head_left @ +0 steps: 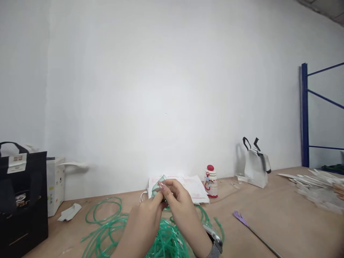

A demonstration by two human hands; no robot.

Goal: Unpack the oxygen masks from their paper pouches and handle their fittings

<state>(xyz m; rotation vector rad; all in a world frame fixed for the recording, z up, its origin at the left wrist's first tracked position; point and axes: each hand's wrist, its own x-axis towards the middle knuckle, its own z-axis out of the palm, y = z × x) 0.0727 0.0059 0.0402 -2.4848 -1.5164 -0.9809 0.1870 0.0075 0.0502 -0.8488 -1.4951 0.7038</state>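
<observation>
My left hand [149, 213] and my right hand [178, 197] meet in front of me, both closed with fingertips together. Between them is a translucent pale green plastic piece [157, 186], curved like a small mask or cup; the fingers cover much of it. A watch is on my right wrist. Beneath my forearms lies a tangled heap of green plastic tubing [168, 238], with looser coils [104, 211] spreading to the left. White printed papers [192, 188] lie just behind my hands.
A white and red bottle [211, 182] stands by the wall. Rightward are a purple-tipped rod [258, 233], a white bag [256, 168] and a pile of flat white pieces [317, 184], with part of another person's hand [339, 190]. A black bag [24, 204] and white box [56, 184] stand left.
</observation>
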